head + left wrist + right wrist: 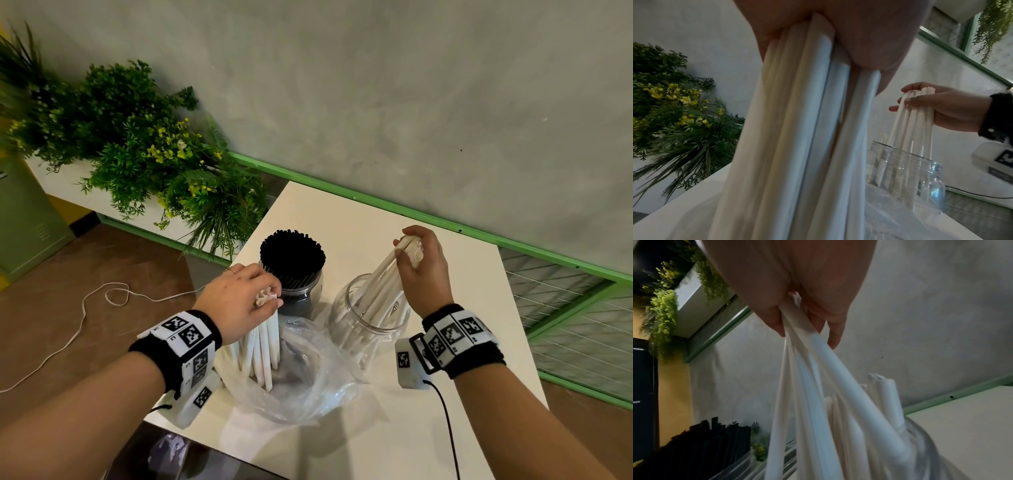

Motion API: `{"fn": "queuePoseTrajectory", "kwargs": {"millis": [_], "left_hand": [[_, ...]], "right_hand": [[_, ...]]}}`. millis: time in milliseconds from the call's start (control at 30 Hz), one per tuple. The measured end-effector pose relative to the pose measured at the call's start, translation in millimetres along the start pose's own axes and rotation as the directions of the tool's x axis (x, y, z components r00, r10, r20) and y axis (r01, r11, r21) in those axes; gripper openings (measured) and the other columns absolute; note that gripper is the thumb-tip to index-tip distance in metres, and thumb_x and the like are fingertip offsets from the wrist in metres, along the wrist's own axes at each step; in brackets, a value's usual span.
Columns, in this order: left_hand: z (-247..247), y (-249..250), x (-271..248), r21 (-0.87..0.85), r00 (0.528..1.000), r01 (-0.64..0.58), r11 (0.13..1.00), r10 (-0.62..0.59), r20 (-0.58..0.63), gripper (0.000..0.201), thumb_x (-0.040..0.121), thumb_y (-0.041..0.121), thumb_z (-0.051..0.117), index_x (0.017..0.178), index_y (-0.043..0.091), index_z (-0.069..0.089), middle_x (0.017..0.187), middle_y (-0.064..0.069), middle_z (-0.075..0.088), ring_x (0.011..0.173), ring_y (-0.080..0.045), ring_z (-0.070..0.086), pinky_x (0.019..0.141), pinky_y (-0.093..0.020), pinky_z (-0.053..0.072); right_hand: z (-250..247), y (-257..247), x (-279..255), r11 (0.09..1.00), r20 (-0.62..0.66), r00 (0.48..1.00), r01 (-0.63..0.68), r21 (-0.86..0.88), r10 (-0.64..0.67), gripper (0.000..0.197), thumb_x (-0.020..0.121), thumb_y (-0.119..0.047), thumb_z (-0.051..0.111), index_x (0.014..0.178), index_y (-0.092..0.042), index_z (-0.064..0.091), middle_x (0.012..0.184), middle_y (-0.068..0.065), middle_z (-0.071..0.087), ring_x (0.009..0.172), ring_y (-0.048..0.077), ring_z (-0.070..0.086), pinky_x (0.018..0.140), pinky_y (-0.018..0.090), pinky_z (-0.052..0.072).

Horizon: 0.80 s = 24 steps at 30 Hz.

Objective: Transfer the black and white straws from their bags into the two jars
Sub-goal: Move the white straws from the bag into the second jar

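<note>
The left hand (239, 301) grips the top of a bundle of white straws (262, 356) standing upright in the clear plastic bag (308, 383) on the counter (445, 428). The right hand (423, 270) pinches a second white bundle (380, 291), its lower ends inside the clear jar (359, 329). The other jar (308, 291), just beside it, is packed with black straws (291, 253).

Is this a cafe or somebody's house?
Probably a cafe or shop corner, though I can't be sure: jars of drinking straws on a small white table, leafy plant decor and a green-trimmed wall.
</note>
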State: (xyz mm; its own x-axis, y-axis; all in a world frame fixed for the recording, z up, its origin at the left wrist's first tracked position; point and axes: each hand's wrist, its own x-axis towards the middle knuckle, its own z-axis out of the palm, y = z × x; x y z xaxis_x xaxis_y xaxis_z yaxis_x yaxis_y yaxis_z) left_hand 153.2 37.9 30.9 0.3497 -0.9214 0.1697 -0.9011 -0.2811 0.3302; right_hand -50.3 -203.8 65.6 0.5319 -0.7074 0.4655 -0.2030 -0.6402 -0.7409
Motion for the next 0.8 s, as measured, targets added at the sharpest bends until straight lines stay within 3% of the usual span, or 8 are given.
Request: {"fn": "queuePoseTrajectory", "kwargs": {"millis": [100, 200, 300, 400, 467, 533, 600, 800], "left_hand": [[0, -1, 0, 0.004, 1.0, -0.001, 1.0, 0.001, 0.002, 0.036, 0.082, 0.061, 0.031, 0.093, 0.036, 0.056, 0.096, 0.014, 0.052, 0.089, -0.017, 0.047, 0.072, -0.03, 0.041], [1, -1, 0, 0.008, 1.0, -0.008, 1.0, 0.008, 0.002, 0.037, 0.082, 0.061, 0.031, 0.093, 0.036, 0.056, 0.096, 0.014, 0.051, 0.089, -0.017, 0.047, 0.07, -0.028, 0.036], [0, -1, 0, 0.017, 1.0, -0.004, 1.0, 0.004, 0.009, 0.04, 0.081, 0.062, 0.029, 0.094, 0.036, 0.057, 0.098, 0.015, 0.051, 0.089, -0.016, 0.046, 0.07, -0.027, 0.035], [-1, 0, 0, 0.02, 1.0, 0.0, 1.0, -0.001, 0.007, 0.041, 0.081, 0.062, 0.028, 0.095, 0.035, 0.057, 0.098, 0.015, 0.051, 0.089, -0.015, 0.045, 0.07, -0.026, 0.034], [0, 0, 0, 0.021, 1.0, -0.002, 1.0, 0.002, 0.006, 0.041, 0.081, 0.062, 0.029, 0.095, 0.035, 0.057, 0.098, 0.015, 0.052, 0.089, -0.016, 0.046, 0.07, -0.026, 0.035], [0, -1, 0, 0.02, 1.0, -0.006, 1.0, 0.006, 0.002, 0.04, 0.081, 0.061, 0.03, 0.094, 0.035, 0.057, 0.098, 0.014, 0.051, 0.089, -0.017, 0.046, 0.07, -0.027, 0.036], [0, -1, 0, 0.016, 1.0, -0.005, 1.0, 0.005, 0.002, 0.039, 0.081, 0.061, 0.03, 0.094, 0.035, 0.057, 0.097, 0.015, 0.051, 0.089, -0.017, 0.046, 0.07, -0.027, 0.037], [0, 0, 1, 0.013, 1.0, -0.007, 1.0, 0.007, 0.0, 0.041, 0.08, 0.062, 0.03, 0.094, 0.035, 0.057, 0.097, 0.014, 0.052, 0.089, -0.017, 0.046, 0.071, -0.026, 0.033]], "right_hand": [[1, 10, -2, 0.998, 0.021, 0.998, -0.066, -0.021, 0.066, 0.027, 0.092, -0.007, 0.055, 0.114, -0.022, 0.053, 0.112, 0.003, 0.061, 0.106, 0.007, 0.055, 0.09, 0.016, 0.041], [5, 16, -11, 0.995, -0.085, 0.993, -0.088, -0.043, 0.084, 0.021, 0.094, -0.012, 0.057, 0.115, -0.015, 0.054, 0.113, 0.003, 0.059, 0.096, -0.014, 0.049, 0.081, -0.001, 0.032], [10, 26, -23, 0.988, 0.01, 0.997, -0.076, -0.134, 0.078, 0.024, 0.095, -0.019, 0.056, 0.118, -0.013, 0.055, 0.114, 0.002, 0.06, 0.097, 0.001, 0.05, 0.082, 0.0, 0.031], [10, 33, -29, 0.984, 0.143, 0.981, -0.112, -0.136, 0.132, 0.027, 0.097, -0.028, 0.052, 0.123, -0.021, 0.054, 0.113, -0.005, 0.063, 0.104, 0.014, 0.056, 0.09, 0.024, 0.043], [7, 31, -28, 0.988, 0.101, 0.987, -0.115, -0.103, 0.126, 0.027, 0.099, -0.028, 0.047, 0.123, -0.02, 0.056, 0.116, -0.008, 0.061, 0.107, 0.014, 0.055, 0.091, 0.023, 0.042], [1, 25, -22, 0.986, -0.039, 0.997, -0.073, -0.151, 0.068, 0.03, 0.097, -0.026, 0.04, 0.114, -0.013, 0.062, 0.112, -0.002, 0.057, 0.102, 0.016, 0.049, 0.081, 0.013, 0.035], [-8, 19, -13, 0.975, -0.122, 0.99, -0.096, -0.202, 0.073, 0.035, 0.09, -0.028, 0.035, 0.099, -0.009, 0.064, 0.101, 0.002, 0.056, 0.091, 0.017, 0.048, 0.072, 0.019, 0.031], [-28, 16, 6, 0.922, 0.054, 0.982, -0.151, -0.357, 0.182, 0.023, 0.094, -0.018, 0.055, 0.073, -0.009, 0.052, 0.076, 0.008, 0.054, 0.073, 0.027, 0.049, 0.065, 0.033, 0.032]]}}
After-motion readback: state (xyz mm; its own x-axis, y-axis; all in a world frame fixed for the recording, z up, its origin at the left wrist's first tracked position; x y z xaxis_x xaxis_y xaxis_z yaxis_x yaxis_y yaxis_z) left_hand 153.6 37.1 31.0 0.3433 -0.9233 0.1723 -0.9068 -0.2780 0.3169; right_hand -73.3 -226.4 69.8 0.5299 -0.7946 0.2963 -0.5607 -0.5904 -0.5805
